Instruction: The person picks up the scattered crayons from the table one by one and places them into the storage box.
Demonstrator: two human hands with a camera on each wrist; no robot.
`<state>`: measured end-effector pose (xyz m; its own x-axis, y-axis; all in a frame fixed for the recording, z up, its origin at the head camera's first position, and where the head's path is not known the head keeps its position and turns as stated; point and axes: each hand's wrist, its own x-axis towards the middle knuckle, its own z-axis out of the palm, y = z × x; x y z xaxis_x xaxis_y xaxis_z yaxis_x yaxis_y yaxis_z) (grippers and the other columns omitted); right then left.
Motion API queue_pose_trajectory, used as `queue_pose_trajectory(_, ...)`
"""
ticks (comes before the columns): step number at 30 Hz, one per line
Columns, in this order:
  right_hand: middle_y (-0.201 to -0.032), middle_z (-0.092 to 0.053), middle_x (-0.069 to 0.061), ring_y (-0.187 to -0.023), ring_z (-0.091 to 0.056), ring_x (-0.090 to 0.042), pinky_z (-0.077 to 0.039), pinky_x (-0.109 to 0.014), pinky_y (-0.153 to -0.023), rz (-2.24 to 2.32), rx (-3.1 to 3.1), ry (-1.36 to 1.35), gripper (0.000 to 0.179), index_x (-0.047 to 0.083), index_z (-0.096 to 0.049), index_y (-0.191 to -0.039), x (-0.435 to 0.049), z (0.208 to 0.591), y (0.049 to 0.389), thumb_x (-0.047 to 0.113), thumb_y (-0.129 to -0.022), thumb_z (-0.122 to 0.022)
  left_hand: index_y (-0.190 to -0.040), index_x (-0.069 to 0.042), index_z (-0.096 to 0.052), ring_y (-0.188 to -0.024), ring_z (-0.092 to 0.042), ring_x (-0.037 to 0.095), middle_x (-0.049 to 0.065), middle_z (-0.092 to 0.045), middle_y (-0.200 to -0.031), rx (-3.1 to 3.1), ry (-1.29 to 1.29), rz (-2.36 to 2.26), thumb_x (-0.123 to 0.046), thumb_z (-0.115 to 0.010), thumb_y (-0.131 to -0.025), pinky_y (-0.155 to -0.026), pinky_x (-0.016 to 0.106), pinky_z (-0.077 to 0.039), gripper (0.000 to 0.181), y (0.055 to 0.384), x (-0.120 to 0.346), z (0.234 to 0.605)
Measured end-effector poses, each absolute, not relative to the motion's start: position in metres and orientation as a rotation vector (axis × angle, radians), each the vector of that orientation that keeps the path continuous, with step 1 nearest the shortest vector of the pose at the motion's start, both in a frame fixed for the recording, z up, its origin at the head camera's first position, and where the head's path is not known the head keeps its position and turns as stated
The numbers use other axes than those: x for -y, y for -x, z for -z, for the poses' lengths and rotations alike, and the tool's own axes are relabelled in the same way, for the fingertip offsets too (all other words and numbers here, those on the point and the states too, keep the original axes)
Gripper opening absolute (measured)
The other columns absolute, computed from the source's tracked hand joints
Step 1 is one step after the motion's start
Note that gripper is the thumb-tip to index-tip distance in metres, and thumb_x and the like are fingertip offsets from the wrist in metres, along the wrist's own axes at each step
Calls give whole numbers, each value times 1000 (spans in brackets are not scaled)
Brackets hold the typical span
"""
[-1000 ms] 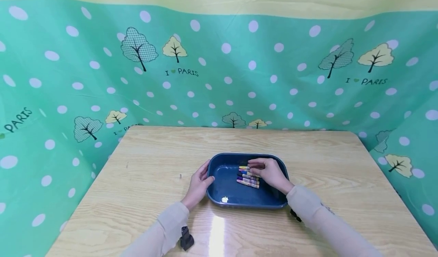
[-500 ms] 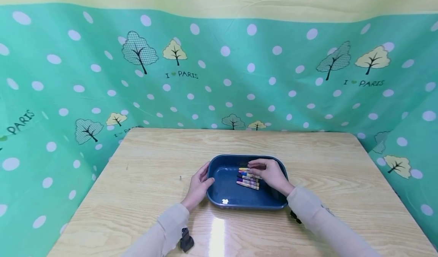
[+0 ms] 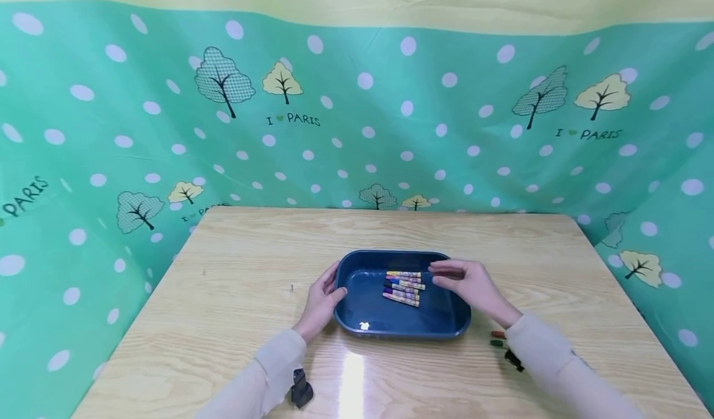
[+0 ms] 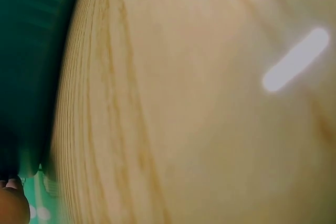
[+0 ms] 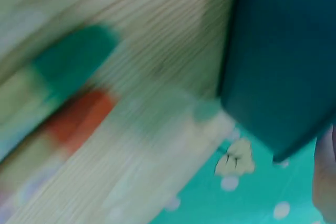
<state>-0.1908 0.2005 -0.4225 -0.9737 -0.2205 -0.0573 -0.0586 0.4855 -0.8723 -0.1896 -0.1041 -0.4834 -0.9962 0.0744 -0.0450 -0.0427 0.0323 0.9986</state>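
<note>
A dark blue tray [image 3: 440, 320] stands on the table, with several crayons [image 3: 403, 289] lying side by side in its middle. At its left end my left hand [image 3: 321, 300] grips the rim, thumb on the inner side and fingers along the outside. My right hand [image 3: 471, 282] hovers over the tray's right end, fingers loosely bent, nothing visible between them. Beside my right sleeve lie an orange-red crayon [image 3: 498, 334] and a green crayon [image 3: 496, 343], partly covered by it. The right wrist view shows the green crayon [image 5: 79, 61] and orange-red crayon [image 5: 84, 119] close up, blurred.
The wooden table [image 3: 268, 239] extends around the tray. A green dotted curtain [image 3: 346, 109] hangs behind and along both sides. Black wrist devices sit at the left sleeve [image 3: 268, 369] and right sleeve [image 3: 546, 344].
My right hand has moved right, away from the crayons in the tray, leaving them fully visible. The orange-red and green crayons on the table have come into view. My left hand stays on the rim.
</note>
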Motion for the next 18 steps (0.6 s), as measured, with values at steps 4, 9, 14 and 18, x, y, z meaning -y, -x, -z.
queue_pose_trajectory(4,-121,-61,-13,-111,-58,-27,-54,-32,-88,1475,-2523,234,43,5,-58,-123,-223,417,181,24,-85,-64,-142,-5,-32,-133,-33,33,21,-31,-146,-2208,-33,-2115,2,-50,-86,-107,39,-33,60,190,106,484)
queue_pose_trajectory(9,-123,-59,-15,-113,-56,-30,-54,-30,-87,1427,-2550,238,47,5,-56,-124,-251,416,172,29,-85,-63,-142,-6,-32,-133,-33,33,20,-31,-146,-2210,-26,-2117,2,-50,-85,-107,38,-33,60,190,106,483)
queue_pose_trajectory(14,-121,-61,-15,-112,-57,-29,-55,-27,-84,1385,-2635,230,44,4,-59,-121,-271,421,163,28,-84,-64,-142,-4,-30,-133,-31,34,22,-29,-146,-2190,-35,-2116,3,-50,-85,-108,40,-32,61,190,105,480)
queue_pose_trajectory(18,-119,-61,-14,-103,-60,-4,-55,-23,-84,1352,-2659,191,44,3,-59,-120,-286,429,156,26,-82,-66,-142,-4,-31,-133,-31,34,21,-30,-146,-2197,-32,-2115,3,-50,-85,-108,39,-32,61,190,105,480)
